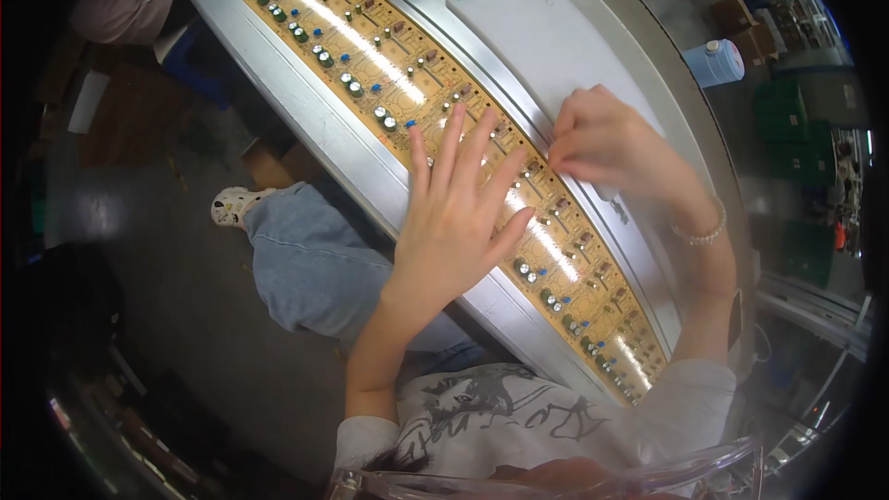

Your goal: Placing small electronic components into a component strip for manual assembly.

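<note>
A long yellow-brown circuit board runs diagonally along a metal rail, studded with green-and-silver capacitors, blue discs and other small parts. My left hand lies over its middle, fingers spread across the components, holding nothing. Off the board's far edge, my right hand hovers with its fingers pinched together. Whatever those fingertips may hold is too small or hidden to make out. Just below that hand, a few small dark parts lie by the white board.
A white flat board lies beyond the far rail. The near metal rail borders the circuit board on my side. At the upper left shows another person's sleeve. A pale blue bottle and green bins stand off to the right.
</note>
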